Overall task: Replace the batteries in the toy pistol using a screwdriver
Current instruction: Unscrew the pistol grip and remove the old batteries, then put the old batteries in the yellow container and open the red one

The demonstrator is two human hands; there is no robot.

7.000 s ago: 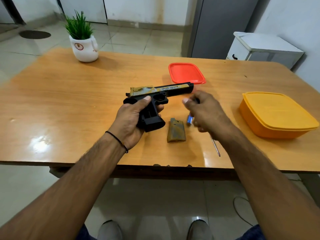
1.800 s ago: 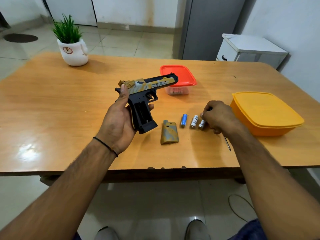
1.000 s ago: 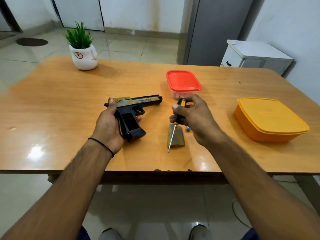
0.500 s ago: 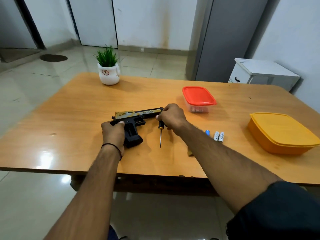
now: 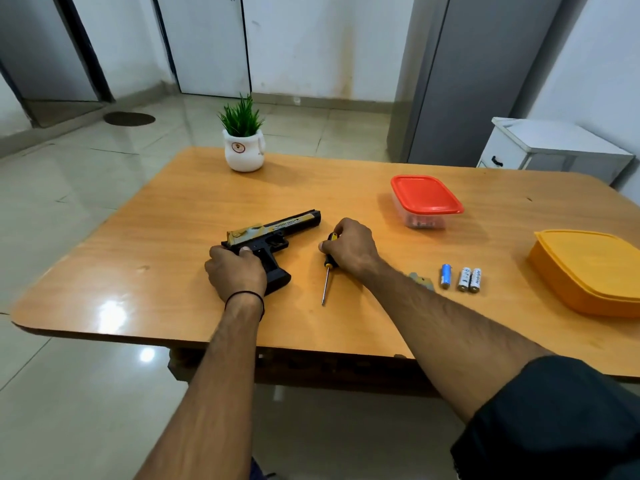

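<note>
The black and gold toy pistol (image 5: 277, 233) lies on its side on the wooden table (image 5: 173, 209), barrel pointing right. My left hand (image 5: 235, 271) rests over its grip and holds it down. My right hand (image 5: 349, 247) grips the black and yellow handle of the screwdriver (image 5: 325, 282), whose shaft lies on the table pointing toward me. Three loose batteries (image 5: 460, 277), one blue and two white, lie in a row to the right. The grip cover (image 5: 420, 280) shows only partly behind my right forearm.
A small clear box with a red lid (image 5: 426, 199) stands behind the batteries. An orange lidded container (image 5: 588, 268) sits at the right edge. A potted plant (image 5: 242, 140) stands at the table's far side. A white cabinet (image 5: 554, 150) is beyond the table.
The pistol has been lowered from my raised left hand onto the table. My right hand picked up the screwdriver and brought it left, down beside the pistol. The view has pulled back and shifted left.
</note>
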